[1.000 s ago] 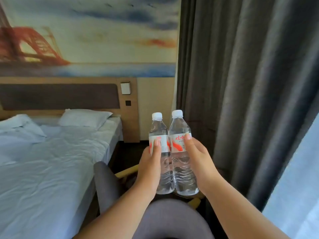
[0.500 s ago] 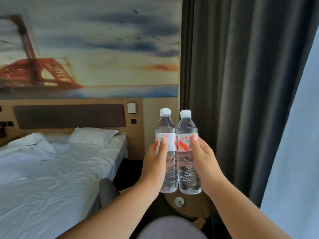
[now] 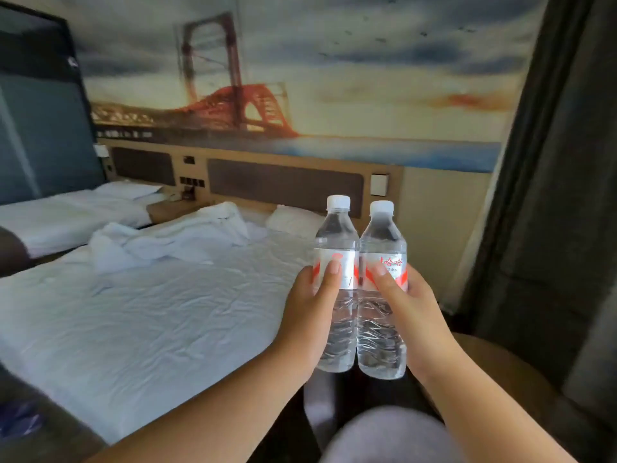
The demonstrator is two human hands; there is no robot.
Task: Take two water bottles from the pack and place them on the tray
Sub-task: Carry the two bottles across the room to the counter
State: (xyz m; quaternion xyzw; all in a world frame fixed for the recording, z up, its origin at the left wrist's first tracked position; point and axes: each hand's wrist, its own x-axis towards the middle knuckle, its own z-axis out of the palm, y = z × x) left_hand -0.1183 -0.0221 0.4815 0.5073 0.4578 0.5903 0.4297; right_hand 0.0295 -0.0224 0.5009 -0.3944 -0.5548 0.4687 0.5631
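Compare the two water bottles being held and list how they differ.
The left bottle, in the left hand, stands slightly higher than the right bottle, in the right hand.

The right bottle's label shows red characters towards the camera; the left bottle's label shows only a red shape and a blank white area.

Both are clear, upright, white-capped, look full and the same size, and touch side by side.

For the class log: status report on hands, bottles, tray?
Left hand grips left bottle; right hand grips right bottle. Both upright, side by side. No tray visible.
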